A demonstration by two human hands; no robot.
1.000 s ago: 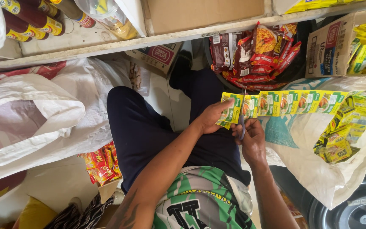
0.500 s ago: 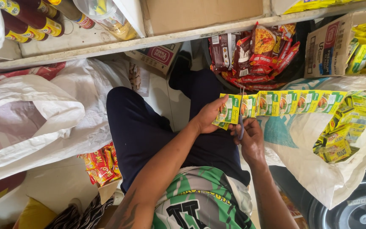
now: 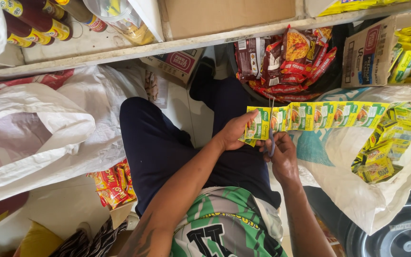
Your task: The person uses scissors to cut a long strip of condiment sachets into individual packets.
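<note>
Shelves crowd the far side of this storeroom floor, bottles (image 3: 29,26) up at the far left, a dark tub of red snack packets (image 3: 286,62) at the far right, and we sit among white sacks with our legs stretched away from us. Our left hand (image 3: 236,133) is pinched shut on the near-left end of the strip of yellow-green sachets (image 3: 319,115), thumb over the last packet. That strip runs long and level, straight out to the right, its far end trailing into the open white sack (image 3: 357,190) of loose sachets. Our right hand (image 3: 281,154) sits just below the strip, fingers curled closed through the handles of the scissors (image 3: 271,128). Those blades point up and away from us, crossing the strip at right angles, just right of the packet our left hand grips. So the left hand holds the strip itself, while the right reaches it only through the blades. Whether the blades have closed on the seam, we cannot tell.
</note>
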